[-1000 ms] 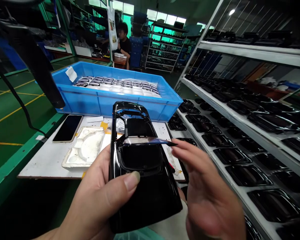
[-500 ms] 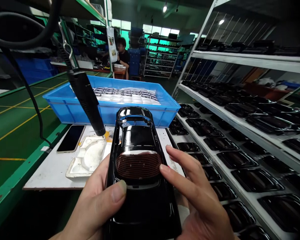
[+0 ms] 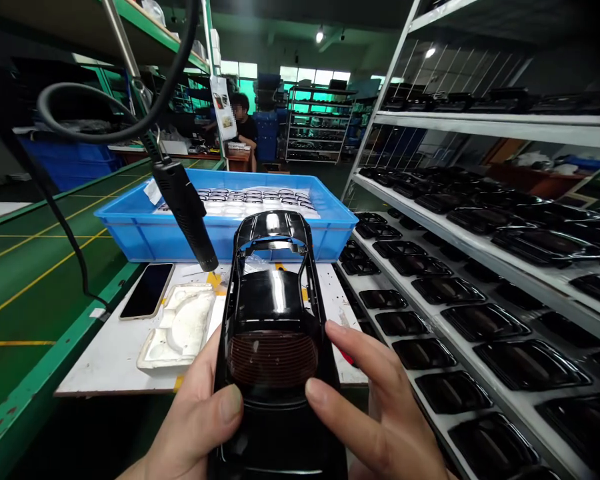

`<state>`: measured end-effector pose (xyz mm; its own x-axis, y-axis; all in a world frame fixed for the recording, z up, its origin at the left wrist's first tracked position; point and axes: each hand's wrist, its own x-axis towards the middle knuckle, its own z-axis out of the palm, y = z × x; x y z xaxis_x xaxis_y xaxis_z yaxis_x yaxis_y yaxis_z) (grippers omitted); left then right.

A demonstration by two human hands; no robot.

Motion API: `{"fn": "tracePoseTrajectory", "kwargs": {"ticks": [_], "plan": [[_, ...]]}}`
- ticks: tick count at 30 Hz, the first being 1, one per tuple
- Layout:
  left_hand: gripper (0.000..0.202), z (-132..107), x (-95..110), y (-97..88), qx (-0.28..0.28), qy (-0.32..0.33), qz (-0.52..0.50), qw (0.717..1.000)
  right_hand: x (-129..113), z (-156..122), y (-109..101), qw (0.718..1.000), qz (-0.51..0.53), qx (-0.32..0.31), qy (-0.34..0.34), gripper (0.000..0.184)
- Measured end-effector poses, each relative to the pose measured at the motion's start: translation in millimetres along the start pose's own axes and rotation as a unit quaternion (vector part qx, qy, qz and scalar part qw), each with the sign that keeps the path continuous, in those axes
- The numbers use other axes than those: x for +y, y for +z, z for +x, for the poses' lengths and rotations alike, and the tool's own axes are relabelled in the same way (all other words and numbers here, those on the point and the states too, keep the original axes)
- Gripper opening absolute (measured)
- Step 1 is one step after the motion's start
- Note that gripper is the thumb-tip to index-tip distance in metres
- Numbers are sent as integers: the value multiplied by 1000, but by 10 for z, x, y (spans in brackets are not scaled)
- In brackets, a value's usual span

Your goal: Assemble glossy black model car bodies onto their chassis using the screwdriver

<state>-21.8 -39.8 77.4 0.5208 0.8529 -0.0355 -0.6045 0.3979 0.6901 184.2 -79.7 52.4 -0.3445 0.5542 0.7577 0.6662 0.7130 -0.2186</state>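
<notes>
A glossy black model car body (image 3: pixel 275 293), with a reddish-brown lined rear window, is held up in front of me, its far end raised over the bench. My left hand (image 3: pixel 200 407) grips its left side, thumb on top beside the window and fingers hidden underneath. My right hand (image 3: pixel 375 400) is at the right side, one fingertip at the window's lower corner and another at the edge; its lower part is out of sight. Left of the body lies an off-white moulded tray (image 3: pixel 180 327). Above that hangs a black electric screwdriver (image 3: pixel 185 213), tip down.
Behind the bench's white top (image 3: pixel 105 363) stands a blue bin (image 3: pixel 220 237) with rows of dark-edged clear parts. A phone (image 3: pixel 147 291) lies at left. Racks (image 3: pixel 430 127) of black car bodies line the right. A seated person (image 3: pixel 245 130) is in the background.
The view has shifted slightly, and the car body is tilted differently, showing more of its far opening. My right fingertips have moved down to the window's lower corner and the side edge.
</notes>
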Motion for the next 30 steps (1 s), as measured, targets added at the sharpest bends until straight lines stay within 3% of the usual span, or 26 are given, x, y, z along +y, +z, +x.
{"fn": "tracePoseTrajectory", "kwargs": {"ticks": [3,6,8,11,15,21,25,30], "plan": [[51,23,-21,14,10,1,33,999,-77,-7,26,991,92,35,91,46],[48,59,-21,65,19,39,77,996,-76,70,-15,961,188,88,183,46],[48,73,-24,89,17,60,103,993,-27,155,-63,947,219,84,220,41],[51,66,-41,79,5,39,93,995,42,263,-107,932,239,47,267,40],[54,51,-53,-19,-13,11,90,996,29,305,-95,923,271,28,273,38],[59,113,-41,-118,-83,4,107,991,-24,283,-77,917,275,9,290,34],[60,122,-65,-109,-46,-5,123,991,-27,334,-58,898,324,5,297,28],[58,134,-119,-36,1,18,91,996,-48,375,35,850,423,67,307,22]]}}
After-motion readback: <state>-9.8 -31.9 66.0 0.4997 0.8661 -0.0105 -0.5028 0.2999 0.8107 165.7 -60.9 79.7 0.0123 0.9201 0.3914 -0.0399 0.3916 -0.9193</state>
